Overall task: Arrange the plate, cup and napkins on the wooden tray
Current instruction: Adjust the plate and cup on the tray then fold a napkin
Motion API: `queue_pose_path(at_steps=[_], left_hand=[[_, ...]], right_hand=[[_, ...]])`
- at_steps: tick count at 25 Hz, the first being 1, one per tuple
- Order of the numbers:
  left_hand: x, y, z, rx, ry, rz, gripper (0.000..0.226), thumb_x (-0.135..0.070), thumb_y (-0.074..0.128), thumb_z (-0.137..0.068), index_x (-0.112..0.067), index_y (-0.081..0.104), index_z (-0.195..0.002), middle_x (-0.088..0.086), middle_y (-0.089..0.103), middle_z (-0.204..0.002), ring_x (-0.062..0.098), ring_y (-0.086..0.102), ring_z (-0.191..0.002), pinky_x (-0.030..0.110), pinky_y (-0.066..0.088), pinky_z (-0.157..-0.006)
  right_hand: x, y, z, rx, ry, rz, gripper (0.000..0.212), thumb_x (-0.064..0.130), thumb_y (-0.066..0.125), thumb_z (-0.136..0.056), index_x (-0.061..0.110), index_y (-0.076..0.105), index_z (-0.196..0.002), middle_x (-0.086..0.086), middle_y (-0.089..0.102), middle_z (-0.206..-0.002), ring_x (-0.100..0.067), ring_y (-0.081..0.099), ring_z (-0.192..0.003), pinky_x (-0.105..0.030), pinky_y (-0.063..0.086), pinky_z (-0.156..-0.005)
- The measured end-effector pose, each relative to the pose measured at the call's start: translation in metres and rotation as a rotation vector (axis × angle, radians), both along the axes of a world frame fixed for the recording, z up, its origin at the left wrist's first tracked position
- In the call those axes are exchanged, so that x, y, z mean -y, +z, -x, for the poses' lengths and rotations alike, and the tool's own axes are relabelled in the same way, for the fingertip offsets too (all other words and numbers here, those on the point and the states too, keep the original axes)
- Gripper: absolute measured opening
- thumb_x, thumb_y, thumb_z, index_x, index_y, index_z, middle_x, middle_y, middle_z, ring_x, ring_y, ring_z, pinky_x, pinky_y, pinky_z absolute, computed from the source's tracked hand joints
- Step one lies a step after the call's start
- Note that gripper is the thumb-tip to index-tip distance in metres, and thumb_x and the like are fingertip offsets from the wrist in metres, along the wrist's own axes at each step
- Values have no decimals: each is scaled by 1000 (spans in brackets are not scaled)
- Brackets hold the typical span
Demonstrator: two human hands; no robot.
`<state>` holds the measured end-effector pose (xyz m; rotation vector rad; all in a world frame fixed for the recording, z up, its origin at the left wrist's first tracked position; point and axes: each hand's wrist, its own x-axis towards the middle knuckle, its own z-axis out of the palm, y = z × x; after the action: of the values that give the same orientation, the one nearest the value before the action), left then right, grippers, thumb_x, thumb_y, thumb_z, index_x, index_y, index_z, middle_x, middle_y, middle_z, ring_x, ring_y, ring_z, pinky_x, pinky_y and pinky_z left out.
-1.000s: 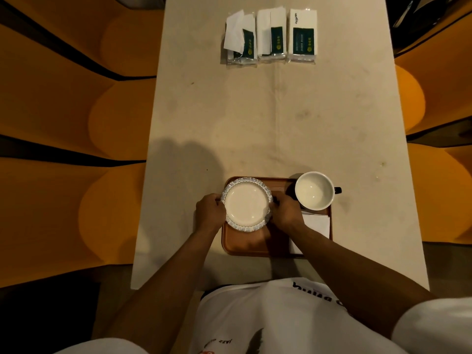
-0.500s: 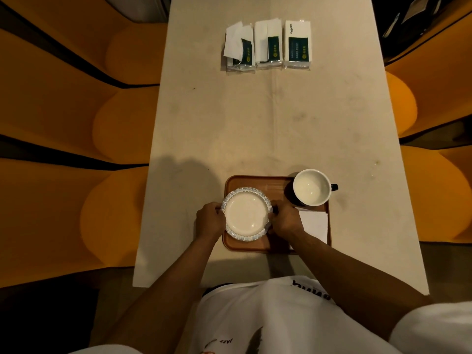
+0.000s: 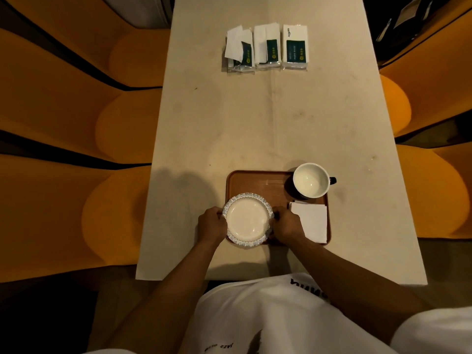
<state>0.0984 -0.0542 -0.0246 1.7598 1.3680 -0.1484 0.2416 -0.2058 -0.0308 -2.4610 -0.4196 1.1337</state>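
Observation:
A brown wooden tray (image 3: 258, 182) lies near the table's front edge. A white plate (image 3: 247, 221) with a scalloped rim sits on the tray's front-left corner, slightly overhanging it. My left hand (image 3: 211, 224) grips the plate's left rim and my right hand (image 3: 287, 225) grips its right rim. A white cup (image 3: 311, 179) with a dark handle stands on the tray's back-right corner. A folded white napkin (image 3: 313, 221) lies flat on the tray's front right, just beside my right hand.
Three napkin packs (image 3: 267, 48) with green labels lie in a row at the far end of the beige table (image 3: 268, 118). Orange seats (image 3: 76, 123) flank the table on both sides.
Both hands have drawn the plate from the tray's back left toward its front-left corner. The cup and napkin have stayed in place.

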Motion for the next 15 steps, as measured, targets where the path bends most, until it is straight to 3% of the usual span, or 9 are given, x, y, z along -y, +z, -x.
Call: queue_pose_path(at_steps=[5,12,15], left_hand=[[4,-1,7,-2,-6,5,28,-9,50,-92,-9,72,-109,13,74,-110,32,67,-102,38,54,-88],[3,-1,13,-17,-4,26,25,-11,53,-92,-10,73,-108,12,75,-109,29,68,-100,34,54,-86],[2,-3,18,-15,0,52,26,-11,53,-88,-12,74,-105,12,76,-101,31,71,-91,42,58,-85]], right_hand=[[6,-2,8,15,-31,-25,27,17,57,-94,13,58,-121,-10,67,-118,-30,64,-102,-31,46,-78],[5,0,11,18,-45,-19,26,17,55,-94,12,59,-119,-13,68,-116,-33,64,-100,-41,55,-86],[7,1,12,-21,-31,-38,29,15,60,-90,10,59,-118,-13,68,-114,-33,65,-99,-46,56,-88]])
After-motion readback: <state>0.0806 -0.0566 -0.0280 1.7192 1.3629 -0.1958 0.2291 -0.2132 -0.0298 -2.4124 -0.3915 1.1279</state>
